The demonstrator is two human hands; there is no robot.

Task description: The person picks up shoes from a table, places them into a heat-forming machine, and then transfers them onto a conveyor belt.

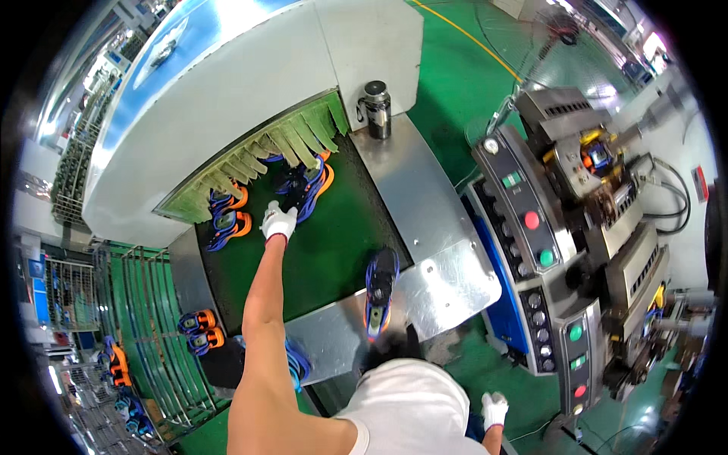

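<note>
My left hand [278, 221], in a white glove, reaches out over the green conveyor belt [318, 265]. Its fingers look slightly spread, and its tip is right beside a dark blue sneaker with an orange sole [312, 191]; whether they touch is hard to tell. Left of that hand lies another pair of blue and orange sneakers [230, 221]. More shoes are partly hidden under the green strip curtain [280, 144]. A single dark sneaker [381, 292] lies across the belt's near metal edge. My right hand [494, 409], also gloved in white, hangs low at my side, holding nothing visible, fingers apart.
A large white machine housing [227, 98] rises behind the curtain. A steel flask [376, 110] stands on the metal side ledge [425, 205]. To the right is a machine with button panels [523, 205]. Wire racks [152, 326] and orange-soled shoes [203, 332] are at left.
</note>
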